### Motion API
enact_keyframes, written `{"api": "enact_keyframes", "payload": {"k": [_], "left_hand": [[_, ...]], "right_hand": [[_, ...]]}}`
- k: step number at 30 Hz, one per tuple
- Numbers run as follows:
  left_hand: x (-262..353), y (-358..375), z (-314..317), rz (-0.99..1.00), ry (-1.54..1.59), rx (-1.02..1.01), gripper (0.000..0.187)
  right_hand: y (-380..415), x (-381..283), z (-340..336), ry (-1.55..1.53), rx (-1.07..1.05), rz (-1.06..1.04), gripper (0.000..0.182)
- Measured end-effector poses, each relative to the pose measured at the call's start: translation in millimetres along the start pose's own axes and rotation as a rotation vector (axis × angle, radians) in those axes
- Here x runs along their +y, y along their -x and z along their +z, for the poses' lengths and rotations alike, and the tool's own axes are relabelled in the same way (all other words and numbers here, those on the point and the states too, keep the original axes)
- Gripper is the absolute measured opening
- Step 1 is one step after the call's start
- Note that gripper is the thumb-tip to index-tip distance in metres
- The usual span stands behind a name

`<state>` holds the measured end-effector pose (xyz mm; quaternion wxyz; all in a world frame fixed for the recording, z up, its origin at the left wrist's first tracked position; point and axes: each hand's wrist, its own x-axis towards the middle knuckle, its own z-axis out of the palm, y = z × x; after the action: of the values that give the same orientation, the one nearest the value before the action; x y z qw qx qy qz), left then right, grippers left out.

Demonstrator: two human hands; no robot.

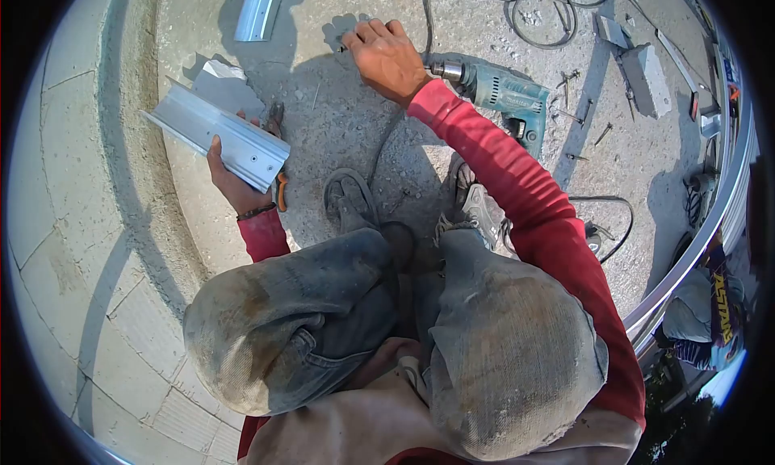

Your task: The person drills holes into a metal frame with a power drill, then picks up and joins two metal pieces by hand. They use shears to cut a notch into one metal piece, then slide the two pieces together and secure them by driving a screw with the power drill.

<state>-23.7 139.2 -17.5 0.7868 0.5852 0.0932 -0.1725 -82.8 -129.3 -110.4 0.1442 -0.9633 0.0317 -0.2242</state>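
My left hand [232, 178] is closed around a short silver metal channel [211, 130], with the thumb on its near face. Small screw heads or holes show on the channel near its right end. My right hand [389, 61] is held out over the concrete, its fingers curled in. A tiny dark bit shows at the fingertips, too small to name. Beside the right wrist a teal power drill [502, 94] lies on its side, its chuck toward the hand. An orange-handled tool [281, 192], partly hidden, is just below the channel.
Another metal channel piece [260, 11] lies at the top. Several screws or bolts [570, 116] are scattered right of the drill, near a grey block [646, 79]. A black cable [557, 21] coils at the top. Long metal rails [686, 283] line the right, with a person [706, 312] beyond.
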Motion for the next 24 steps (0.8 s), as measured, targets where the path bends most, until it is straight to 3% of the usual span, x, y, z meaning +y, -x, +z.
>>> {"api": "enact_keyframes", "payload": {"k": [1, 4, 5, 7, 9, 11, 12, 14, 18, 20, 23, 24], "left_hand": [[-3.4, -2.4, -2.8, -0.007, 0.026, 0.01, 0.069], [-9.6, -6.5, -4.0, 0.023, -0.015, 0.028, 0.066], [-11.8, -8.0, -3.6, 0.034, -0.032, 0.007, 0.066], [-22.3, -12.7, -2.0, 0.027, -0.018, 0.005, 0.065], [-29.9, -14.4, -0.2, 0.011, 0.002, -0.015, 0.064], [-40.7, -18.4, 6.4, 0.008, -0.114, -0.026, 0.062], [-40.9, -15.5, 13.6, -0.004, -0.128, -0.019, 0.063], [-38.1, -12.8, 23.2, -0.057, -0.12, -0.072, 0.065], [-31.9, -2.1, 27.9, -0.032, -0.198, -0.066, 0.064], [-31.2, 0.7, 24.4, -0.014, -0.197, -0.069, 0.064], [-28.5, -3.9, 17.6, -0.007, -0.27, -0.056, 0.062], [-28.6, -3.7, 18.0, -0.002, -0.256, -0.021, 0.062]], "right_hand": [[9.9, 12.7, -28.6, -0.036, 0.146, 0.033, 0.014], [68.8, 58.4, -110.8, 0.054, 0.171, 0.287, 0.013], [95.1, 72.7, -129.7, 0.161, 0.082, 0.451, 0.019], [121.6, 65.0, -148.2, 0.422, 0.338, 0.456, 0.026], [139.9, 16.9, -152.9, 0.101, 0.07, 0.424, 0.033], [171.3, -23.4, -125.3, -0.479, -0.347, 0.193, 0.031], [181.9, -41.5, -109.1, -0.565, -0.472, 0.052, 0.027], [201.2, -70.9, -67.2, -0.47, -0.508, -0.148, 0.024], [206.1, -80.4, -30.3, -0.424, -0.521, -0.254, 0.021], [209.0, -76.2, -22.7, -0.45, -0.397, -0.321, 0.021], [194.9, -51.0, -56.9, -0.381, -0.374, -0.195, 0.023], [184.4, -38.7, -77.7, -0.402, -0.289, -0.059, 0.025]]}}
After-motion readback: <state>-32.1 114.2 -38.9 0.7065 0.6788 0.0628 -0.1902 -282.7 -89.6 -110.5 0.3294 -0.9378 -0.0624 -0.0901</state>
